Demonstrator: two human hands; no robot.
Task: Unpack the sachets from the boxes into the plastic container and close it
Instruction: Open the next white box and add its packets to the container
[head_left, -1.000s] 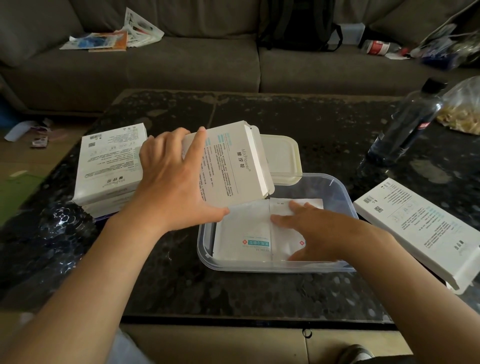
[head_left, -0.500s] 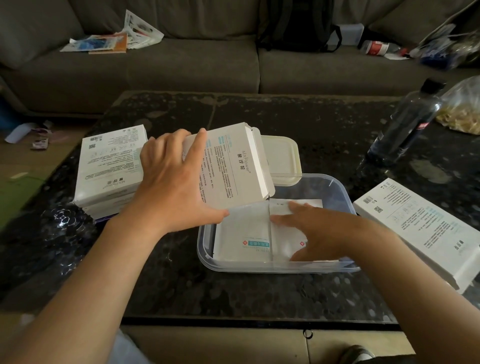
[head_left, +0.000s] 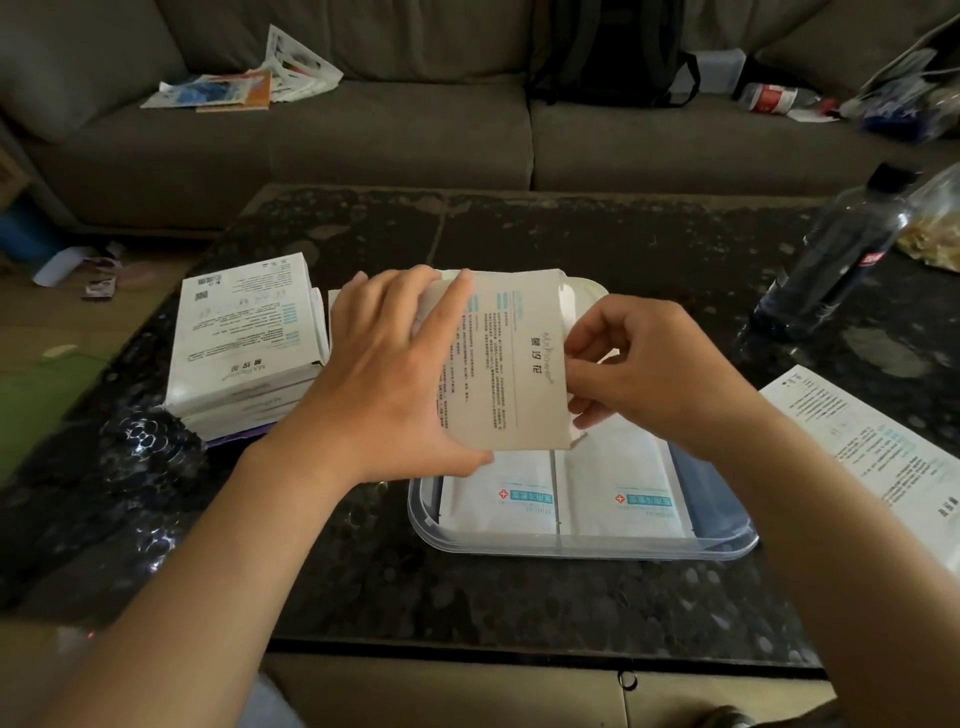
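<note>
The left hand (head_left: 395, 374) grips the box (head_left: 511, 364), fingers spread over its printed face and thumb under its near edge. The right hand (head_left: 639, 364), fingers curled, pinches the box's open right end; whether it has a flap or a sachet I cannot tell. The box hangs over the container (head_left: 571, 552), where two sachets (head_left: 501, 493) lie side by side. The lid (head_left: 584, 291) lies behind. A stack (head_left: 244, 338) sits left, another box (head_left: 872, 441) right, and a bottle (head_left: 831, 260) far right on the table (head_left: 467, 597).

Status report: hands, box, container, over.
Left hand grips box over container. Right hand pinches box's open end. Two sachets flat in container, lid off. Nothing blocking.
</note>
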